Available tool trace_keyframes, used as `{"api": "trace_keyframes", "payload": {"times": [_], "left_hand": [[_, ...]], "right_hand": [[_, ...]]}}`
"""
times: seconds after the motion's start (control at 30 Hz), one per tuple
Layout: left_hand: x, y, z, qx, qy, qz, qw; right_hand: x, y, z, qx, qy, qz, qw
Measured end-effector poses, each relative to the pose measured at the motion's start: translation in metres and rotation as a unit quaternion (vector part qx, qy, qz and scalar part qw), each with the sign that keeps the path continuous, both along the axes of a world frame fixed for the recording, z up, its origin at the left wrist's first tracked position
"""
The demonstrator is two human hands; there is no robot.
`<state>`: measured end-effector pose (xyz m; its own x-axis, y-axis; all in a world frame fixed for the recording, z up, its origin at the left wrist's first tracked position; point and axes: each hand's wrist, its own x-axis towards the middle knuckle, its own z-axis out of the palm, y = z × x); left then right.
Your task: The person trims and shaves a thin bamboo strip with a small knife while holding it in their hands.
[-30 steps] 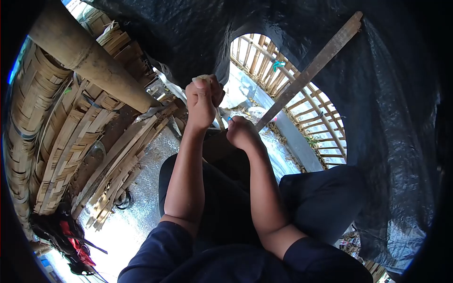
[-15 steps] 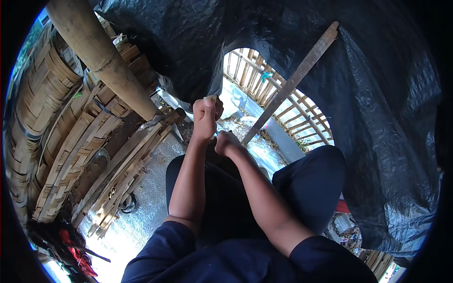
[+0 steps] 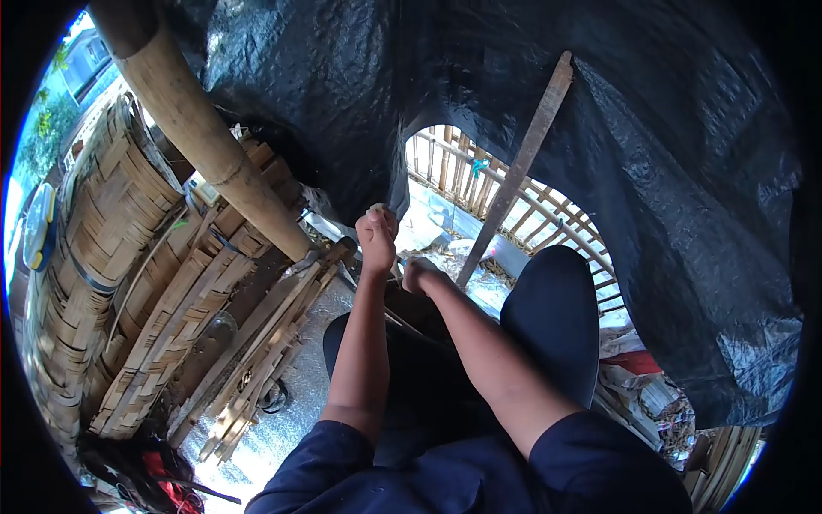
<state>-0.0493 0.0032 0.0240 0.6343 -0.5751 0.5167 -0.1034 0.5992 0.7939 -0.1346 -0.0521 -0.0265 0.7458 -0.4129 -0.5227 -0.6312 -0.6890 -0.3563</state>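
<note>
My left hand (image 3: 377,240) is closed in a fist in front of my knees, thumb side up. A small pale bit shows at the top of the fist, too small to name. Lower and to the right, my right hand (image 3: 420,276) is also closed, its fingers curled toward the left wrist. Whatever it grips is hidden behind the hand. The two hands are close together but apart, above the dark gap between my legs. Behind them hangs a black plastic sheet (image 3: 325,103) with an opening in it.
A thick bamboo pole (image 3: 210,150) slants at upper left. Rolled woven bamboo panels (image 3: 111,223) and a stack of split bamboo strips (image 3: 265,368) lie at left. A wooden slat (image 3: 522,163) leans across the opening, before a bamboo fence (image 3: 548,206).
The view has shifted, so the surroundings sit lower. My right hand has drawn slightly away from my left hand. Both hands stay closed.
</note>
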Motion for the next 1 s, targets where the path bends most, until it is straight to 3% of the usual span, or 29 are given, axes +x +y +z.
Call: {"api": "trace_keyframes", "payload": {"times": [0.13, 0.37, 0.47, 0.6, 0.67, 0.73, 1.0], "left_hand": [[0.006, 0.006, -0.003, -0.01, 0.002, -0.006, 1.0], [-0.013, 0.0, -0.004, 0.03, -0.045, -0.006, 0.999], [-0.02, -0.004, -0.006, 0.039, -0.053, 0.005, 0.998], [-0.018, -0.001, -0.013, 0.021, -0.041, 0.041, 0.998], [-0.011, 0.005, -0.009, -0.023, 0.001, 0.021, 1.0], [-0.007, 0.011, -0.004, -0.044, 0.02, 0.022, 0.999], [0.0, 0.017, -0.005, -0.069, 0.018, 0.063, 0.995]], "right_hand": [[0.007, 0.006, -0.008, 0.0, -0.004, -0.039, 0.999], [0.019, -0.012, -0.022, -0.016, 0.038, 0.046, 0.998], [0.022, -0.017, -0.048, 0.015, 0.004, 0.006, 1.0], [0.018, -0.006, -0.045, -0.026, -0.008, -0.009, 1.0], [0.009, -0.005, -0.035, -0.008, -0.035, 0.023, 0.999], [0.001, 0.0, -0.039, -0.003, -0.099, -0.02, 0.995], [0.005, 0.016, -0.042, -0.015, -0.108, -0.024, 0.994]]}}
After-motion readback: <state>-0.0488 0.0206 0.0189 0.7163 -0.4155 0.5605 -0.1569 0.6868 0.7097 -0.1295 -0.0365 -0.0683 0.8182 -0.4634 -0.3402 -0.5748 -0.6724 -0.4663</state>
